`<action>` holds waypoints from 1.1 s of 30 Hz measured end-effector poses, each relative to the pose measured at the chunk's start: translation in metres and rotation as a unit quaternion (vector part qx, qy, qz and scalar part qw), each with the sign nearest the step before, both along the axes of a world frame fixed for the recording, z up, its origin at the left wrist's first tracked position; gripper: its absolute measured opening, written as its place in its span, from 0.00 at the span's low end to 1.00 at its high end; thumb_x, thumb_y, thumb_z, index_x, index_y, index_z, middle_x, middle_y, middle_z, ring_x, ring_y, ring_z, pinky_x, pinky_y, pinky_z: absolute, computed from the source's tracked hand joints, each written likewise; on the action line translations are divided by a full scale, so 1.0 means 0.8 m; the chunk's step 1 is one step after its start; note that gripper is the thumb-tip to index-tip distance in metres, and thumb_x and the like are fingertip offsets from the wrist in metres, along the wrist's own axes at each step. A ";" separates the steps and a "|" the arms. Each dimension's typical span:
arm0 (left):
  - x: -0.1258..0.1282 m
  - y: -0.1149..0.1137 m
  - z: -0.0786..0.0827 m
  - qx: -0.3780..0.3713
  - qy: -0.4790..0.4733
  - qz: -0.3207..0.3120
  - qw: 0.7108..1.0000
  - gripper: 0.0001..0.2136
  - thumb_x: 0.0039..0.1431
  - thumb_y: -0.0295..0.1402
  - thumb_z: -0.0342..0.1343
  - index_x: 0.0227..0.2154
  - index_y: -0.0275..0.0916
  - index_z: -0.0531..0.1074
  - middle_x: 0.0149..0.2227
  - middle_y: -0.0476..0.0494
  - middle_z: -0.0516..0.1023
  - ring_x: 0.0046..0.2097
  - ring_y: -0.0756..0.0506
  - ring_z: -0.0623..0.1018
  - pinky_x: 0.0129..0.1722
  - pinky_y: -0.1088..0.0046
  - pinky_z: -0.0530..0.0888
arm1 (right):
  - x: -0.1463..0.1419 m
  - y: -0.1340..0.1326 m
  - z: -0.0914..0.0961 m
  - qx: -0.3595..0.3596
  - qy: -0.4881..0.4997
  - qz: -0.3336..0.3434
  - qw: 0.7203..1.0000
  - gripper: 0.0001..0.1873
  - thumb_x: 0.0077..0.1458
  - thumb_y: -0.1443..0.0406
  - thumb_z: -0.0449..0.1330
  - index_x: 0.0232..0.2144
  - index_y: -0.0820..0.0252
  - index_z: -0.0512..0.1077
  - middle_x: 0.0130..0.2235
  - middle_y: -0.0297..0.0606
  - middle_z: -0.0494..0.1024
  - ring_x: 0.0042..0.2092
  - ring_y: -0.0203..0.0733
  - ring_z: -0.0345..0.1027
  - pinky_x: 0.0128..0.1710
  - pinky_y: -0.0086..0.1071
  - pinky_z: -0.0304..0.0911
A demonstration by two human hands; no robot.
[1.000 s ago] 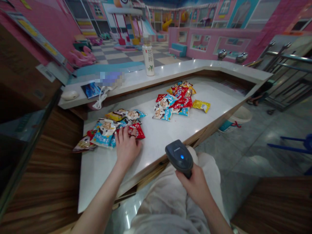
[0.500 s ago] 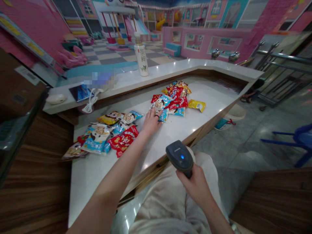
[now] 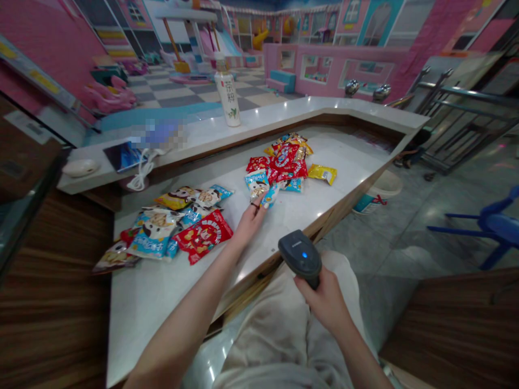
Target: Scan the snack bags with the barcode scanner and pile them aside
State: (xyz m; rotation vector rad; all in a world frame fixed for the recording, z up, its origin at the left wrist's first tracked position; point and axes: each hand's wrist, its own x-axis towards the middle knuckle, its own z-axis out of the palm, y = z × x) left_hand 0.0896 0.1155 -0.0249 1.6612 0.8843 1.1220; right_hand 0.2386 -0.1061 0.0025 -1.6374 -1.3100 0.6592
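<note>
My left hand (image 3: 251, 219) has its fingers closed on a blue-and-white snack bag (image 3: 258, 185) at the near side of the far pile, and the bag is bent in the grip. Part of the bag is covered by the fingers. In my right hand (image 3: 327, 302) is a dark barcode scanner (image 3: 298, 251), held by its handle above my lap, with a blue light glowing on top. Just beyond my left hand lie red snack bags (image 3: 287, 162) and a single yellow bag (image 3: 323, 173). Left of my forearm is another pile, with a red snack bag (image 3: 205, 235) in front.
A raised white ledge (image 3: 275, 112) runs along the counter's back, bearing a white bottle (image 3: 227, 94), a white cable (image 3: 142, 168) and a computer mouse (image 3: 81, 168). Right of the counter are a bucket (image 3: 379, 192) and a blue stool (image 3: 497, 222) on the floor.
My left hand has closed on the blue-and-white bag and drawn its near part up off the pile, uncovering more red bags. The scanner stays in my right hand, nearly still.
</note>
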 end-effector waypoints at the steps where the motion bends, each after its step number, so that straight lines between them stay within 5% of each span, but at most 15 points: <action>1: 0.002 -0.006 0.001 -0.064 -0.072 0.002 0.995 0.24 0.64 0.48 0.55 0.58 0.42 0.72 0.60 0.41 0.75 0.66 0.39 0.67 0.68 0.59 0.58 | 0.000 0.002 -0.001 0.000 0.002 -0.001 1.000 0.07 0.53 0.63 0.59 0.32 0.60 0.75 0.26 0.35 0.79 0.28 0.44 0.73 0.29 0.30 0.65; 5: 0.009 -0.017 0.007 -0.309 -0.302 -0.036 0.901 0.25 0.66 0.51 0.51 0.55 0.38 0.73 0.55 0.38 0.79 0.59 0.39 0.75 0.62 0.57 0.69 | 0.001 0.009 -0.003 -0.003 0.011 -0.002 1.000 0.09 0.54 0.62 0.60 0.35 0.60 0.75 0.26 0.35 0.79 0.28 0.45 0.74 0.26 0.29 0.64; 8: 0.008 -0.017 0.009 -0.375 -0.349 -0.064 0.857 0.24 0.69 0.50 0.47 0.56 0.37 0.72 0.53 0.37 0.80 0.54 0.40 0.79 0.58 0.58 0.74 | 0.000 0.013 -0.005 -0.005 0.011 -0.002 1.000 0.09 0.54 0.62 0.60 0.34 0.60 0.75 0.27 0.37 0.79 0.30 0.46 0.74 0.25 0.29 0.64; 17: 0.008 -0.019 0.003 -0.390 -0.343 -0.065 0.852 0.20 0.69 0.41 0.52 0.59 0.38 0.69 0.53 0.37 0.80 0.52 0.42 0.81 0.57 0.59 0.75 | -0.017 0.035 -0.004 0.010 -0.001 0.022 1.000 0.08 0.53 0.63 0.60 0.35 0.61 0.76 0.31 0.39 0.82 0.34 0.48 0.75 0.34 0.32 0.66; 33: 0.012 -0.019 0.005 -0.407 -0.326 -0.083 0.849 0.23 0.69 0.45 0.50 0.61 0.38 0.67 0.55 0.35 0.79 0.56 0.40 0.79 0.61 0.56 0.71 | -0.021 0.043 0.002 0.022 -0.019 0.036 0.999 0.08 0.53 0.64 0.61 0.36 0.61 0.76 0.32 0.40 0.83 0.36 0.49 0.77 0.35 0.32 0.67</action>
